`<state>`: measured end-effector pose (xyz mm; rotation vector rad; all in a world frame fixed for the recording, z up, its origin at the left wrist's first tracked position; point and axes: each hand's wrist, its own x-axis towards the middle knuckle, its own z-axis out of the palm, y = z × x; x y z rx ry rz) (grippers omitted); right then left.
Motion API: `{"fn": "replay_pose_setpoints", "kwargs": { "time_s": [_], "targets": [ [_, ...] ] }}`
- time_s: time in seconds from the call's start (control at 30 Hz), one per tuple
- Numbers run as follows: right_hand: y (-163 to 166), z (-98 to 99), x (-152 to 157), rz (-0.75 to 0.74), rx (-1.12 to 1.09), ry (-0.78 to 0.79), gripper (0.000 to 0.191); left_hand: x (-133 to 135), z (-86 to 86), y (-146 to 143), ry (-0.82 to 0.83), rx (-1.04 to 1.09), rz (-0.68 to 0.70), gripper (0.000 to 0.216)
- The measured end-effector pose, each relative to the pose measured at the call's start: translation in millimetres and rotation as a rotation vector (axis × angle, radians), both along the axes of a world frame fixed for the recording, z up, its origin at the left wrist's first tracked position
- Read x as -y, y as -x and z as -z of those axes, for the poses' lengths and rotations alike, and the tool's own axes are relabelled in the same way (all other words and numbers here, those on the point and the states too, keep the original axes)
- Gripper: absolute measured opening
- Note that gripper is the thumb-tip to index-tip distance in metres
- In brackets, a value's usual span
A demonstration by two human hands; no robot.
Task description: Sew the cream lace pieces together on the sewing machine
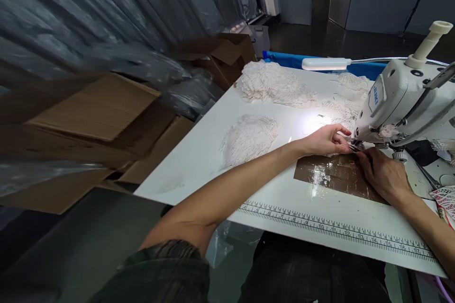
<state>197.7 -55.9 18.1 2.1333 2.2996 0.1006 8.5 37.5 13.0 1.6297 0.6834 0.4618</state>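
Lace (pixel 339 110) lies on the surface (pixel 199 161) at twelve o'clock from the left hand (pixel 329 141), the nearer one; its long axis is unclear. The right hand (pixel 386 174) is at four o'clock from the left. Both bend their fingers around a slim metal piece (pixel 354 148); whether either grip is closed, I cannot tell.

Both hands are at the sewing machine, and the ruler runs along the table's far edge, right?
No: the head view shows the ruler running along the near edge of the table. The left hand and right hand are at the machine.
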Motion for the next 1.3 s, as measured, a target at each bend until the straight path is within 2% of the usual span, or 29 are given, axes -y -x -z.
{"fn": "replay_pose_setpoints", "kwargs": {
  "time_s": [0.07,0.2,0.4,0.5,0.7,0.97,1.03,1.13,1.23,1.3],
  "targets": [
    [0.4,0.6,-1.1,-0.024,-0.001,-0.023,0.046,-0.3,-1.7,0.0,0.039,0.004,-0.001,0.055],
    [4.3,-4.7,-2.9,-0.024,-0.015,0.028,0.038,-0.7,-3.8,-2.4,0.125,0.001,-0.025,0.062],
    [10.3,-14.5,-7.1,-0.03,-0.053,0.062,0.031,-0.8,-4.0,-1.9,0.146,-0.018,-0.037,0.069],
    [7.9,-12.9,-9.8,-0.046,-0.116,0.063,0.034,-1.1,-1.0,-0.6,0.108,-0.029,-0.02,0.068],
    [3.9,-8.4,-8.7,-0.09,-0.165,0.009,0.037,-3.6,8.4,0.8,-0.06,0.0,0.037,0.052],
    [8.7,7.2,-11.2,-0.116,-0.087,-0.161,0.042,-3.7,13.5,-1.7,-0.093,-0.026,0.037,0.049],
    [7.7,7.3,-7.1,-0.222,-0.124,-0.262,0.046,-2.3,9.6,-0.4,-0.091,-0.014,0.03,0.049],
    [3.3,-0.1,8.3,-0.548,-0.209,-0.416,0.046,0.5,-7.9,6.4,-0.176,-0.037,0.091,0.05],
    [-6.7,-8.5,25.0,-0.789,-0.264,-0.444,0.043,3.3,-32.3,15.5,-0.455,-0.177,0.148,0.033],
    [-17.0,-9.8,29.9,-0.805,-0.292,-0.395,0.041,4.8,-43.0,19.1,-0.708,-0.277,0.073,0.02]
  ]
}}
